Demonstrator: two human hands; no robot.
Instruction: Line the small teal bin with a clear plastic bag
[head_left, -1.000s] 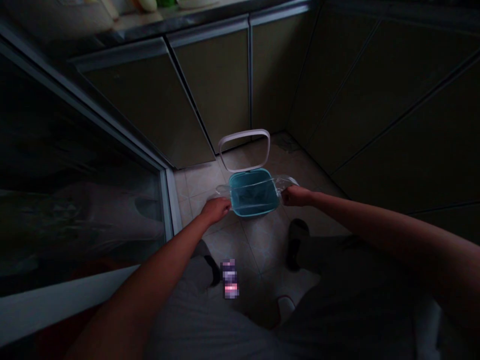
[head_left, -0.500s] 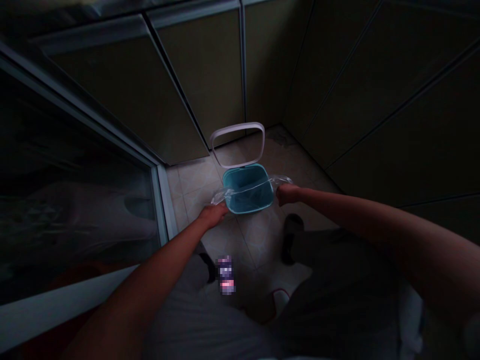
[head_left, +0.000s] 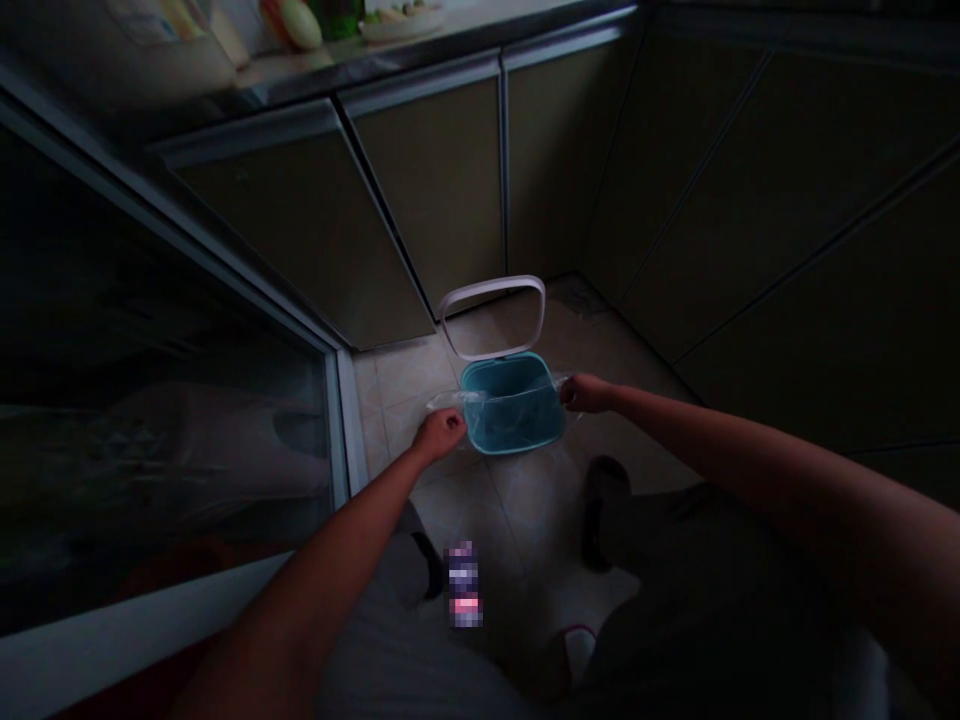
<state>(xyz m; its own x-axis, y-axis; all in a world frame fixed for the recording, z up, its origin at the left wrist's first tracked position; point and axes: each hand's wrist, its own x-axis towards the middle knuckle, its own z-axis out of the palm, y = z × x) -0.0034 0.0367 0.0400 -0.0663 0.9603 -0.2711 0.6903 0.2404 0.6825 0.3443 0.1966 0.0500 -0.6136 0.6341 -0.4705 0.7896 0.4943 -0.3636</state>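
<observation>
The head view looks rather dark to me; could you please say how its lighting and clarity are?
In the head view, light is dim and the right-hand cabinets sink into shadow; the clear bag shows mostly as faint glints at the blue bin; a small patch is pixelated beyond recognition.

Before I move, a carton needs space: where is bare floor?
The floor is bare between the teal bin and right-hand cabinets, between bin and door frame, and between bin and blurred object. It is crowded at the bin's rim: left hand, right hand, clear plastic and raised pale ring.
</observation>
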